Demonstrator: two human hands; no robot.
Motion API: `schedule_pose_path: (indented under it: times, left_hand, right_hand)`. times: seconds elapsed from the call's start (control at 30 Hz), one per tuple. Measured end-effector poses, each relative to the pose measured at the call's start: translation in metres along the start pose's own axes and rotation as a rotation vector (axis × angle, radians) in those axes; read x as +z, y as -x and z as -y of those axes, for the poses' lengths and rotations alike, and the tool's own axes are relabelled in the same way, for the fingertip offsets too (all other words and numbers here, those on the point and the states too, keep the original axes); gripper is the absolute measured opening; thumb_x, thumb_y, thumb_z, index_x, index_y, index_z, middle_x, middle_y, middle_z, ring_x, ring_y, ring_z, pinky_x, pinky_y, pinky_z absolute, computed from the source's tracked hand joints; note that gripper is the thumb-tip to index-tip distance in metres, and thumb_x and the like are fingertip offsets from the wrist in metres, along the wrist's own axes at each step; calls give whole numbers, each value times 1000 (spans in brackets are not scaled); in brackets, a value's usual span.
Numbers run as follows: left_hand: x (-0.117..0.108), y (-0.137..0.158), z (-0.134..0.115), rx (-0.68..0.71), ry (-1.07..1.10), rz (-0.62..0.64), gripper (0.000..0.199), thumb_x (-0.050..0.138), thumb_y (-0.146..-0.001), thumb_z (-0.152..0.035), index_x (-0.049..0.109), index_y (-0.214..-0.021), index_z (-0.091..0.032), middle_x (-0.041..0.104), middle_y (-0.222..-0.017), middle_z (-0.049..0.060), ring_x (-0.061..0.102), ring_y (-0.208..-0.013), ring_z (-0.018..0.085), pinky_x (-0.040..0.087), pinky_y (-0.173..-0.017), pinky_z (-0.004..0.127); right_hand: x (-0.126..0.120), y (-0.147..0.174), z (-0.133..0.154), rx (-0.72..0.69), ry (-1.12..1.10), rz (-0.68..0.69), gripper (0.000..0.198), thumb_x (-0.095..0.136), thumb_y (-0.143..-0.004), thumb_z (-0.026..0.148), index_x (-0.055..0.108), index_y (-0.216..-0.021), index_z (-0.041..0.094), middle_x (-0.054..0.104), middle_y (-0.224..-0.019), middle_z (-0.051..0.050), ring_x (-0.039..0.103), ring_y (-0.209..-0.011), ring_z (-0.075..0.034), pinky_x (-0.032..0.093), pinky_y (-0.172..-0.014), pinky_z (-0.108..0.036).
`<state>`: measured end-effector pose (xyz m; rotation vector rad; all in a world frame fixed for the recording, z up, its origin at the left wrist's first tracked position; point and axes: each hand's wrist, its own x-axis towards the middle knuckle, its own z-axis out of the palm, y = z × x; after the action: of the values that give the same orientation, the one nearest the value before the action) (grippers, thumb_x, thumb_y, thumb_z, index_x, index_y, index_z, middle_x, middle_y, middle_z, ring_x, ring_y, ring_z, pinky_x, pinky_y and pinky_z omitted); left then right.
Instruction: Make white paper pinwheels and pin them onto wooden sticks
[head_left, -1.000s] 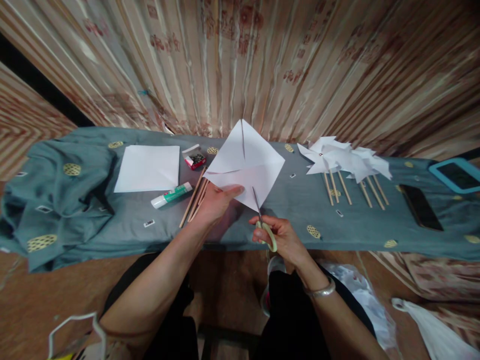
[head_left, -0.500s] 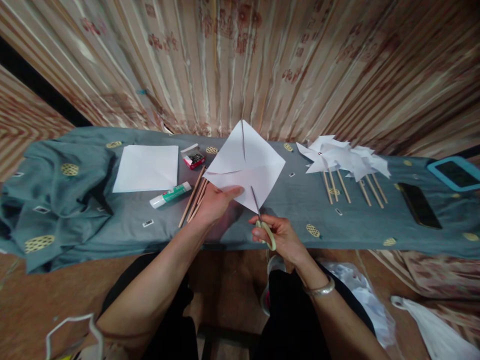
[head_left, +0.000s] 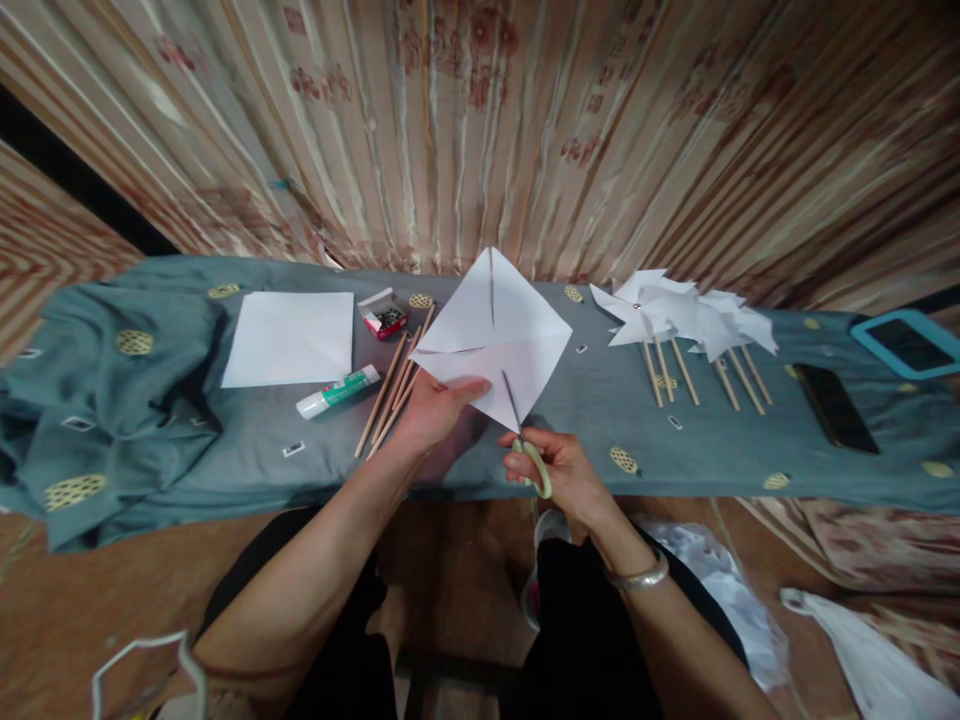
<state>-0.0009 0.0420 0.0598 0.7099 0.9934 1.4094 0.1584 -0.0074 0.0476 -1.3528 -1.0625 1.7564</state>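
A square white sheet of paper [head_left: 525, 310] is held up corner-first over the table, with slits running in from its top and left corners. My left hand [head_left: 437, 410] pinches its lower left edge, thumb on top and fingers hidden beneath. In my right hand [head_left: 559, 465] are scissors [head_left: 534, 466] with pale green handles. Their blades lie at the paper's bottom corner, one blade showing over the sheet and pointing toward its middle. Wooden sticks [head_left: 386, 400] lie just left of my left hand.
Left of the sticks are a glue stick [head_left: 337, 391], a small red box of pins [head_left: 385, 318] and a stack of white paper [head_left: 292, 340]. To the right lie several paper pinwheels [head_left: 682, 310] on sticks, a black phone [head_left: 836, 408] and a blue-framed device [head_left: 907, 343]. A pleated curtain [head_left: 465, 130] hangs behind.
The paper has tilted slightly and its top corner sits a little lower and farther right. The scissors stay at the bottom corner, and both hands keep their holds.
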Motion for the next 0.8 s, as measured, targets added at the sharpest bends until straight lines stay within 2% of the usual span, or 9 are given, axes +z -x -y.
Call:
schedule_pose_path:
  times: [0.13,0.37,0.63,0.8]
  left_hand:
    - [-2,1,6,-6,-3,37,24,78,-52,-16,66,-73,-16,70,-78,2,64,-74,18,51,-77,32]
    - [-3,0,8,-1,12,33,28,78,-53,-16,67,-78,-16,72,-84,2,65,-78,18,51,-80,33]
    - [-5,1,10,-51,-33,43,25,79,-52,-19,69,-74,-16,71,-80,3,64,-74,19,51,-77,33]
    - [-5,1,10,-26,-41,25,25,79,-50,-18,68,-73,-16,70,-77,2,63,-72,18,51,-74,31]
  right_hand:
    - [0,1,2,-5,13,0,45,90,-49,48,71,-75,17,61,-54,4,55,-49,-8,44,-48,-21]
    - [0,-1,1,-10,-18,-13,45,90,-47,47,70,-72,16,60,-50,4,51,-45,-7,39,-44,-20]
    - [2,-2,-1,-4,-13,-11,43,90,-48,46,71,-74,17,61,-53,4,53,-46,-7,42,-45,-19]
    - [2,-4,-2,-21,-15,-8,41,90,-49,45,70,-72,17,60,-50,4,51,-44,-7,41,-44,-20]
